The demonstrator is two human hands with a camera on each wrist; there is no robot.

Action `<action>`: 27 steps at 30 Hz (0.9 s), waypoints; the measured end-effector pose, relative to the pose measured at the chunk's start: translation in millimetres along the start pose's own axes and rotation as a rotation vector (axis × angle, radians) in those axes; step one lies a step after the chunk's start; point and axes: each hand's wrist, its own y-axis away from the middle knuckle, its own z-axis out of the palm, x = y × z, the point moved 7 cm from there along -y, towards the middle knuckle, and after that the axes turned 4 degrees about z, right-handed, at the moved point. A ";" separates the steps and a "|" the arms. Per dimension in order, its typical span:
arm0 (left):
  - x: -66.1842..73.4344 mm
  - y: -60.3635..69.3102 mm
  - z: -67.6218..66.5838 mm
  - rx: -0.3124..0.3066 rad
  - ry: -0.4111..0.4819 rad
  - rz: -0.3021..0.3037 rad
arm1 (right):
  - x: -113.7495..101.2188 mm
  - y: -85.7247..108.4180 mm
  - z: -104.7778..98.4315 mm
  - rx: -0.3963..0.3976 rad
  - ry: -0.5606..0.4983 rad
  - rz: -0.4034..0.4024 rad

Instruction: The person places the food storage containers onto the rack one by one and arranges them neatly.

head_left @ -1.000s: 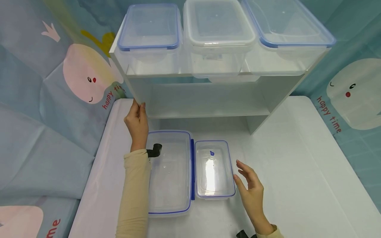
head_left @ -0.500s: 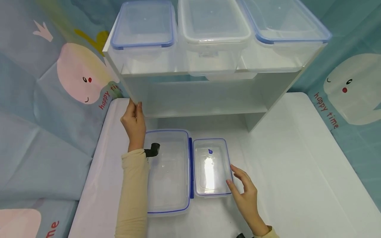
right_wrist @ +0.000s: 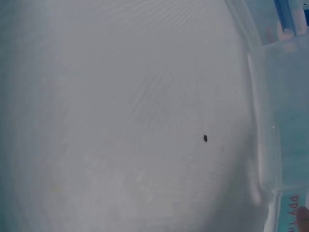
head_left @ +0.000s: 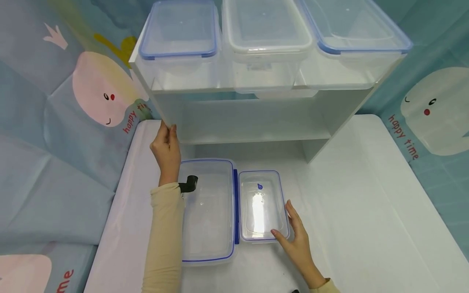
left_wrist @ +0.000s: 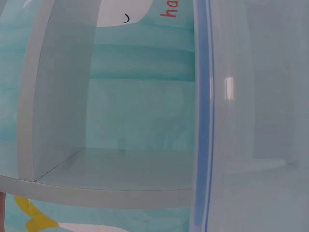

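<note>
Left fingers [head_left: 173, 135] pinching shelf [head_left: 253, 122] | right fingers [head_left: 295, 217] curled round small box [head_left: 261, 207] | large box [head_left: 210, 215] close left | lidded tubs [head_left: 269, 28] above

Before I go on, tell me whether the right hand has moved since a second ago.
Yes. Against the white shelf in the head view, the right hand has shifted left and now overlaps the near right corner of the smaller container.

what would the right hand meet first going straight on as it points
The small blue-rimmed container, most likely: in the head view the right hand overlaps its corner, contact unclear.
</note>
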 end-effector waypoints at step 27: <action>0.6 0.1 0.3 0.001 0.003 0.000 | 15.0 -0.7 9.6 -0.161 0.070 0.137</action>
